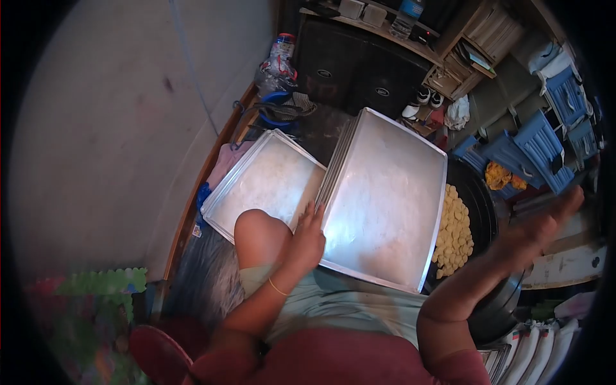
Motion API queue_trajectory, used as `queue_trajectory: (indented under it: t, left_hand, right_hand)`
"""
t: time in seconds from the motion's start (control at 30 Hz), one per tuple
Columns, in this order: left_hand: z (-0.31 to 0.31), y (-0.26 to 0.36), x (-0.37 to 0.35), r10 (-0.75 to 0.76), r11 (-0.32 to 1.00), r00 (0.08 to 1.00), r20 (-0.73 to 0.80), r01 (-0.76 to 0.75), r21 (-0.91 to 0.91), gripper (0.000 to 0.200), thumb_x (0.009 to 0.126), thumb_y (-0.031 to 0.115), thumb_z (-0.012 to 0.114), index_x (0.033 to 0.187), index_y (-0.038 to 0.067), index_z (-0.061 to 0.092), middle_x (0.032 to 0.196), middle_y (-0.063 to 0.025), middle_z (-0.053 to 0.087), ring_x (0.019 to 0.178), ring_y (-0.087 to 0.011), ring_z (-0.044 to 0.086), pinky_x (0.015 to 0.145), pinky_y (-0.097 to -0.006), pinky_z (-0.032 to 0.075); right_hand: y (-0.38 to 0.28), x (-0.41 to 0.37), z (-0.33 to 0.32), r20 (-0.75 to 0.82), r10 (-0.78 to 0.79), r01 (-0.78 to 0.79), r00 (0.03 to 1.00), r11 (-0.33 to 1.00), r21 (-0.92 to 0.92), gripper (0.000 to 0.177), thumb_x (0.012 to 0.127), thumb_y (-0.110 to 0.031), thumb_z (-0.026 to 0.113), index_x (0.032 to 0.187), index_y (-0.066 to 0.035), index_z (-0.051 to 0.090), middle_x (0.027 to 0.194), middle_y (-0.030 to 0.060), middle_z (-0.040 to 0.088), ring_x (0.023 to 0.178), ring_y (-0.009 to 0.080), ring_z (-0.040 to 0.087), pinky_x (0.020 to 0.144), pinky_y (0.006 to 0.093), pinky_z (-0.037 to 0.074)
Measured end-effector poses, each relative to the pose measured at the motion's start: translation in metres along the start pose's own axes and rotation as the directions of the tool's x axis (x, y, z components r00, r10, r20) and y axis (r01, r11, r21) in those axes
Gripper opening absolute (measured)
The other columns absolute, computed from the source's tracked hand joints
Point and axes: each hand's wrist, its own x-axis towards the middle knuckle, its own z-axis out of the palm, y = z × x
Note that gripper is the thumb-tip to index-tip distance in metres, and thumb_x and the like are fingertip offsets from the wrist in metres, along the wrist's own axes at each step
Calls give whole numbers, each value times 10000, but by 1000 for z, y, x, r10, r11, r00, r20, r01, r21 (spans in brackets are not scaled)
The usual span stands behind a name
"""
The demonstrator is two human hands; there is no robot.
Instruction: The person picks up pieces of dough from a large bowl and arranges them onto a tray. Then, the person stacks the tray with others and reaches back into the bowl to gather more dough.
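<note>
A stack of shiny metal trays point(385, 199) lies tilted over my lap, its layered edges showing on the left. My left hand point(309, 239) grips that left edge, with the fingertips against the rims. Raised at the far right, my right hand point(545, 226) is blurred, its fingers stretched out and nothing visible in them. Below and left of it, a big black round pan point(489, 221) holds a heap of small pale-yellow dough pieces point(453, 234), partly hidden by the trays and my forearm. A second stack of metal trays point(263, 183) lies on the floor beside my knee.
Black speaker-like boxes point(359, 67) stand ahead under a shelf with a water bottle point(407, 18). Blue plastic drawers or chairs point(542, 144) and an orange cloth point(499, 174) are at the right. A blue basin point(276, 106) sits by the left wall, and a red stool point(160, 353) near my left side.
</note>
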Motion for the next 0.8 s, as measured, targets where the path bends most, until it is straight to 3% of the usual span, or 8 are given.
queue_trajectory:
  t: [0.03,0.07,0.1,0.23,0.33,0.37,0.5,0.8]
  left_hand:
    - [-3,14,5,107,910,994,-30,-85,405,551,880,129,538,1391,13,365,1411,-240,370,1349,-362,305,1095,-435,263]
    - [-4,29,12,98,913,995,-27,-79,401,551,880,129,538,1391,13,365,1411,-240,370,1349,-362,305,1095,-435,263]
    - [-3,47,19,211,915,977,15,-203,349,516,856,127,549,1341,6,421,1397,-229,389,1338,-371,314,1093,-476,252]
    - [4,16,76,334,918,919,211,-368,150,377,826,128,566,1179,-5,566,1322,-225,463,1266,-378,399,1067,-478,300]
    - [-12,-39,135,93,984,949,-302,-134,-115,273,823,108,578,1052,-34,619,1191,-219,553,1088,-386,521,962,-402,414]
    - [-7,-63,149,-158,958,971,-178,107,-266,291,809,97,591,1067,-36,614,1136,-225,582,1029,-368,567,929,-382,438]
    - [29,-102,148,-342,605,887,311,461,-649,350,763,62,610,1100,-33,598,956,-184,653,901,-261,622,821,-332,473]
    - [37,-109,168,-317,694,915,249,403,-597,280,748,-43,576,1019,24,591,857,-111,616,763,-179,585,622,-282,467]
  right_hand:
    - [19,-23,19,81,97,-89,992,991,-101,567,971,-420,362,1366,-15,399,1330,172,473,1250,224,428,1054,384,324]
    - [64,-68,46,420,440,-311,794,887,-342,575,965,-426,368,1361,-10,402,1374,201,431,1288,240,403,1090,374,258]
    - [97,-149,98,685,583,-197,438,805,-559,645,943,-478,389,1378,-2,368,1434,230,343,1365,287,298,1106,422,224]
    - [101,-219,123,842,387,121,377,880,-459,765,911,-536,416,1419,17,271,1473,223,269,1394,328,207,1130,490,112]
    - [105,-216,123,846,382,142,371,877,-459,755,917,-530,415,1429,3,261,1478,216,262,1397,324,201,1133,480,100]
    - [104,-215,124,847,380,147,372,877,-458,748,920,-525,417,1433,-4,259,1480,213,258,1399,322,197,1135,475,95]
    - [103,-213,125,842,393,140,369,872,-468,713,925,-489,438,1434,-19,270,1482,205,262,1401,319,194,1137,460,98]
    - [109,-213,122,851,368,105,375,895,-434,641,935,-458,437,1425,-60,322,1480,181,286,1398,318,205,1136,462,98]
